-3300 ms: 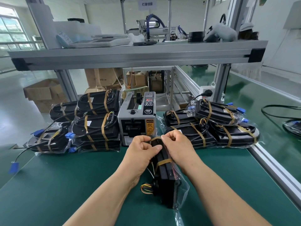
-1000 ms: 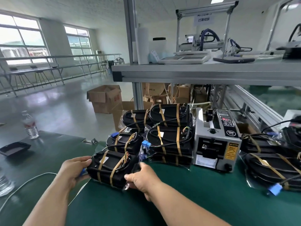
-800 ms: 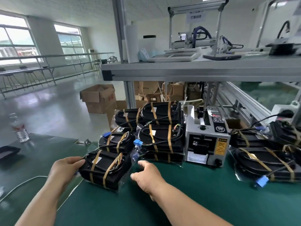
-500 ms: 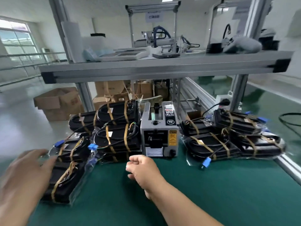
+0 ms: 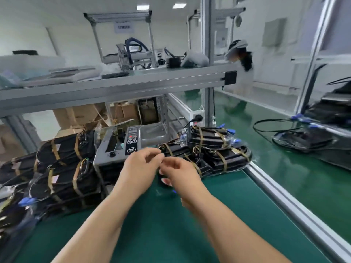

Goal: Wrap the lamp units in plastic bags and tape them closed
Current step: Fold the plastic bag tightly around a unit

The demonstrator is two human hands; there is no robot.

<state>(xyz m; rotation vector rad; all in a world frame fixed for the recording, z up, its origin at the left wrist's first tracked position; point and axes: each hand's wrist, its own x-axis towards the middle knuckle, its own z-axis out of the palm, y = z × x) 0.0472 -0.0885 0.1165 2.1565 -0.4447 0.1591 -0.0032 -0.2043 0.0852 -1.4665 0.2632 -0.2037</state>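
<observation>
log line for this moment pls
left hand: loosely curled, empty, before dispenser | right hand: at right stack, grip unclear (blur) | left stack: bagged, taped

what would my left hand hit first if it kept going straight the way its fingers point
Probably the nearest bagged lamp unit in the right-hand pile, just right of the tape dispenser. The left hand points up and right; blur leaves depth unclear.

Your bench mat [image 5: 161,234], lower frame, looks matt; the lamp units [image 5: 62,179] at left sit in glossy clear plastic; the shelf rail [image 5: 114,90] above is smooth metal.
</observation>
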